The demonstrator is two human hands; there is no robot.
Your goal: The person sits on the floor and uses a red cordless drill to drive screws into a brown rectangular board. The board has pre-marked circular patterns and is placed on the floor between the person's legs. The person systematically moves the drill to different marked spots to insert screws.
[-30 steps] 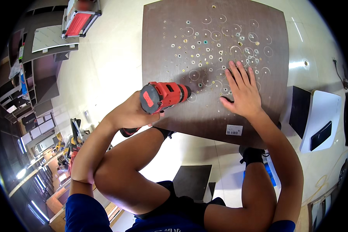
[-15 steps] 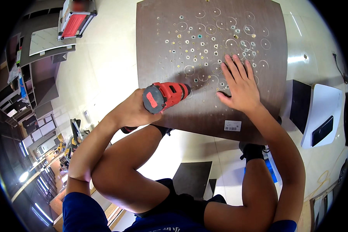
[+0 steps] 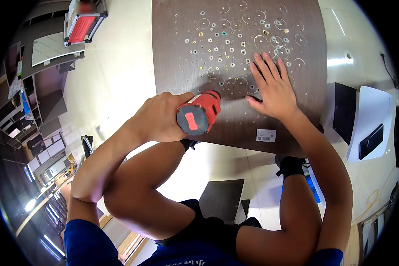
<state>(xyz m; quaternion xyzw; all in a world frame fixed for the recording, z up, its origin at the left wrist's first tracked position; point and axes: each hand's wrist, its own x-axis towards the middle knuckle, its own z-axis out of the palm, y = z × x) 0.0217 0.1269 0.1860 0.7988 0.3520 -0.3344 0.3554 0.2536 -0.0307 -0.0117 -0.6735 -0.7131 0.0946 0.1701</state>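
My left hand [image 3: 161, 117] is wrapped round the grip of a red and black power drill [image 3: 200, 111]. The drill's rear cap faces up, and its front end points away over a dark brown wooden board [image 3: 235, 119]. The body hides whatever bit it carries. My right hand [image 3: 275, 91] lies flat on the board with its fingers spread. Many drilled holes and scribed circles mark the board beyond both hands. A white printed label [image 3: 266, 135] is stuck near the board's closest edge.
To the right, a black phone [image 3: 371, 142] lies on a white panel [image 3: 377, 99]. A dark panel [image 3: 221, 199] is on the floor between my legs. A red-and-silver framed object [image 3: 85, 29] stands at the far left, with shelving and furniture [image 3: 53, 95] below it.
The drill has moved slightly right and closer to me, and its rear cap has turned upward. My right hand stays flat on the board. The board appears slightly higher in view.
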